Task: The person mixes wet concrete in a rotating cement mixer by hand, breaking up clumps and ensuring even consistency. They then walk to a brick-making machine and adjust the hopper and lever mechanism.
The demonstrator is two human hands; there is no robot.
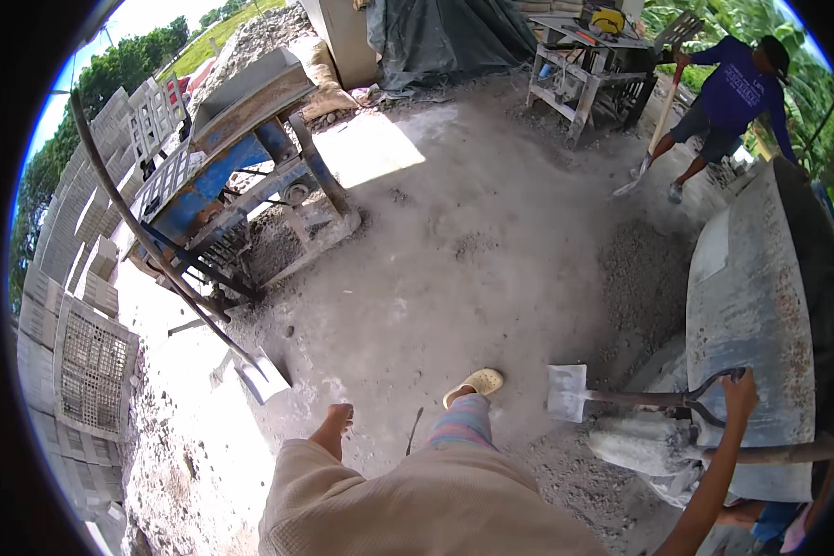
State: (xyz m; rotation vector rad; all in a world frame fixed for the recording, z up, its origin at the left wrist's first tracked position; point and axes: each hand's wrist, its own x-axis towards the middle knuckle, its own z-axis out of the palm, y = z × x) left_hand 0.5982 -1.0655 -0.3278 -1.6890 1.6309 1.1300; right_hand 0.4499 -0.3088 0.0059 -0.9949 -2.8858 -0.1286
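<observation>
My right hand (739,394) is closed round the D-shaped grip of a shovel (641,398), out to my right. The shovel lies nearly level, its pale square blade (566,393) pointing left over the dusty ground. My left hand does not show. Just below that shaft is a second shovel's wooden handle (778,453), with a dust-caked grey end (638,443). Beside my hand stands a big curved metal mixer drum or hopper (751,287), stained and rusty. A cream-coloured garment covers my body, and my one visible shoe is a yellow clog (474,385).
A third shovel (261,375) leans against a blue block-making machine (222,185) on the left. Concrete blocks (93,352) are stacked behind it. A co-worker (737,97) holds a shovel at upper right, near a worktable (588,65). Gravel (649,278) lies by the drum.
</observation>
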